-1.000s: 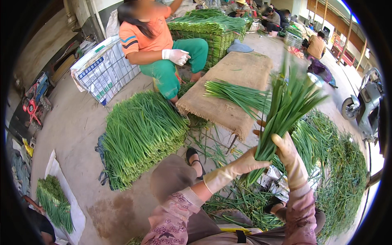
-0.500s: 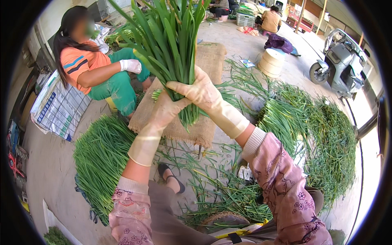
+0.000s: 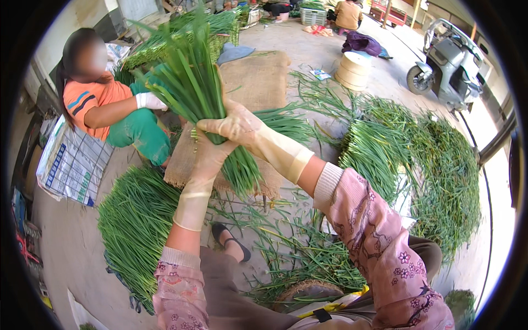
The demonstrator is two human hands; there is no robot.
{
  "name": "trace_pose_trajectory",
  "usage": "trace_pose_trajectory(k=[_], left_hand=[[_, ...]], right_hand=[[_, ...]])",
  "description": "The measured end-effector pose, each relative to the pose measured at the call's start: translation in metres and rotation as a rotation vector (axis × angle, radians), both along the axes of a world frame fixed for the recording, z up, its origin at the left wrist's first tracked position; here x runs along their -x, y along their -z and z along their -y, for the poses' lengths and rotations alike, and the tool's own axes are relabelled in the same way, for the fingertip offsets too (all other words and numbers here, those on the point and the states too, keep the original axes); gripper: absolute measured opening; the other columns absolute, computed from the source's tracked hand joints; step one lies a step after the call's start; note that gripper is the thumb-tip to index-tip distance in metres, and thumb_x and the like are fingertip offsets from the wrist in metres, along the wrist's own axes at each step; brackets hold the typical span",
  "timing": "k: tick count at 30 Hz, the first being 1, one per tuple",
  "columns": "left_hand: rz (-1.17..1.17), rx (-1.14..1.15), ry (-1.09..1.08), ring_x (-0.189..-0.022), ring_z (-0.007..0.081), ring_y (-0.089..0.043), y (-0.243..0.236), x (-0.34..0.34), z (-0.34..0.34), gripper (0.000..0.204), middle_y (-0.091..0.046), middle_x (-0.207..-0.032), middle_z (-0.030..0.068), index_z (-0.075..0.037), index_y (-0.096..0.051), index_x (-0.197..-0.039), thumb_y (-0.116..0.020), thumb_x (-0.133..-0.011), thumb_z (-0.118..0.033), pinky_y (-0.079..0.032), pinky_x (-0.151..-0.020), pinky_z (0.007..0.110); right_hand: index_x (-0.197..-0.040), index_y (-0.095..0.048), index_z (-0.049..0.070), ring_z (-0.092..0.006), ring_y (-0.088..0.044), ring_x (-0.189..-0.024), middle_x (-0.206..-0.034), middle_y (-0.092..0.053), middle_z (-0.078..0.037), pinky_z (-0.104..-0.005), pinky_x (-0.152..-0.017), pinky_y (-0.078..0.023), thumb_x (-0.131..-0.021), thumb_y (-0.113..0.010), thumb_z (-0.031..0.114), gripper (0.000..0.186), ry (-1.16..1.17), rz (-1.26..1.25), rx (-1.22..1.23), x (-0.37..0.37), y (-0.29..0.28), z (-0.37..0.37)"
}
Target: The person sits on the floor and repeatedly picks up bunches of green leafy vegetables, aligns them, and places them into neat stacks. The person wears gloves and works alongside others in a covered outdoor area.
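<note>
Both my hands, in thin rubber gloves, are wrapped round a thick bunch of green chives (image 3: 195, 91). My right hand (image 3: 234, 125) grips it from the right, thumb across the front. Just below, my left hand (image 3: 207, 157) closes on its left side. The long leaves fan up and to the left, and more green hangs below my hands to the lower right. The bunch is held above a low bench covered in brown burlap (image 3: 256, 82). More loose chives (image 3: 286, 122) lie on the bench's right side.
A person in an orange shirt (image 3: 93, 104) sits at the left. Heaps of chives stand on the floor at left (image 3: 137, 225) and right (image 3: 379, 154). Beyond are a cream bucket (image 3: 352, 71), a grey scooter (image 3: 451, 66) and other seated people. Loose leaves (image 3: 302, 253) litter the floor near my feet.
My hands have brought the bunch to the left and slightly down, tilting its top leftward. My view has shifted too, and more of the burlap bench and the pile behind it shows.
</note>
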State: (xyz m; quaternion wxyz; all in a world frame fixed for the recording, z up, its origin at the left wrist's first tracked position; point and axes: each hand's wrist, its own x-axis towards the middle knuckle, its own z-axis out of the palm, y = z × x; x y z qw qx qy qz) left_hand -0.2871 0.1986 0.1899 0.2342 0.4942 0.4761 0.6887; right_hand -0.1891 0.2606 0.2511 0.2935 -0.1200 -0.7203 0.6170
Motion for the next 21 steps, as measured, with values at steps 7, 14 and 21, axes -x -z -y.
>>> trace_pose_trajectory(k=[7, 14, 21], left_hand=[[0.678, 0.023, 0.323, -0.087, 0.0158, -0.058, -0.006, -0.047, 0.053, 0.052, -0.059, -0.092, 0.0012, -0.008, -0.045, -0.130, -0.059, -0.081, -0.002, -0.047, -0.090, 0.033], [0.917, -0.012, 0.186, -0.087, 0.0176, -0.058, 0.008, -0.093, 0.095, 0.042, -0.060, -0.091, 0.0049, -0.009, -0.049, -0.123, -0.061, -0.083, -0.001, -0.050, -0.088, 0.035], [0.678, 0.283, 0.210, -0.084, 0.0195, -0.062, 0.001, -0.167, 0.123, 0.040, -0.063, -0.094, 0.0083, -0.004, -0.051, -0.118, -0.064, -0.080, 0.000, -0.053, -0.075, 0.034]], right_hand=[[-0.129, -0.047, 0.002, -0.0190, -0.052, -0.112, -0.121, -0.057, -0.013, -0.0310, -0.097, -0.039, -0.086, -0.058, 0.023, 0.049, 0.291, -0.006, -0.428, -0.129, -0.012, 0.055], [-0.114, -0.058, 0.005, -0.0349, -0.050, -0.115, -0.116, -0.058, -0.018, -0.0430, -0.097, -0.038, -0.082, -0.063, 0.047, 0.054, 0.535, 0.146, -0.446, -0.298, 0.068, 0.138], [-0.144, -0.015, 0.002, -0.0403, -0.020, -0.135, -0.140, -0.029, -0.030, -0.0495, -0.110, -0.016, -0.061, -0.071, 0.065, 0.118, 0.328, 0.538, -0.612, -0.278, 0.083, 0.162]])
